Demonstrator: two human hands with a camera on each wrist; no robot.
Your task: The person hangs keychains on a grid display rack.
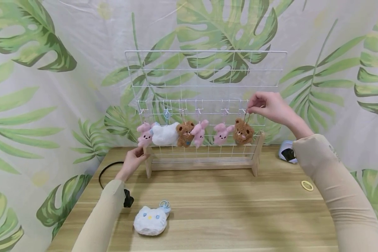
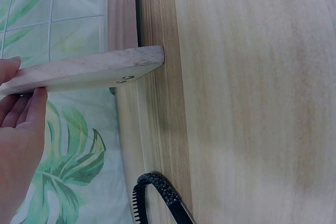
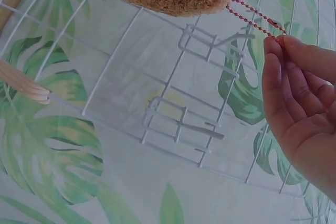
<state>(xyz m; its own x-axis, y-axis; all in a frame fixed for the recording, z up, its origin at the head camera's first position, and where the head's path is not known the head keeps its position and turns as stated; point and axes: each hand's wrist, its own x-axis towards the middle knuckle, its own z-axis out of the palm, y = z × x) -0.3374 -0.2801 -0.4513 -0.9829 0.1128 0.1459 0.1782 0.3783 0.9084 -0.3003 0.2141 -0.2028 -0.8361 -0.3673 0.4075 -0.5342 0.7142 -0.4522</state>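
Observation:
My right hand [image 1: 272, 106] pinches the ball chain [image 3: 256, 11] of a brown bear plush keychain [image 1: 243, 132] between thumb and forefinger. The bear hangs before the right end of a white wire grid rack [image 1: 206, 51], near its hooks [image 3: 184, 124]. In the left wrist view, my left hand [image 2: 23, 129] grips the rack's wooden side support [image 2: 94, 69], thumb and fingers on opposite faces. Along the hook row hang pink rabbit plushes [image 1: 222, 134], a white plush [image 1: 165, 133] and another brown bear [image 1: 185, 134].
A white cat-face plush [image 1: 151, 221] with blue rings lies on the wooden table [image 1: 239, 217], towards its front left. At right are a yellow ring [image 1: 307, 185] and a white-and-black object [image 1: 287, 152]. A black cable [image 1: 100, 175] curves beside my left arm. Behind hangs a leaf-print curtain [image 1: 91, 45].

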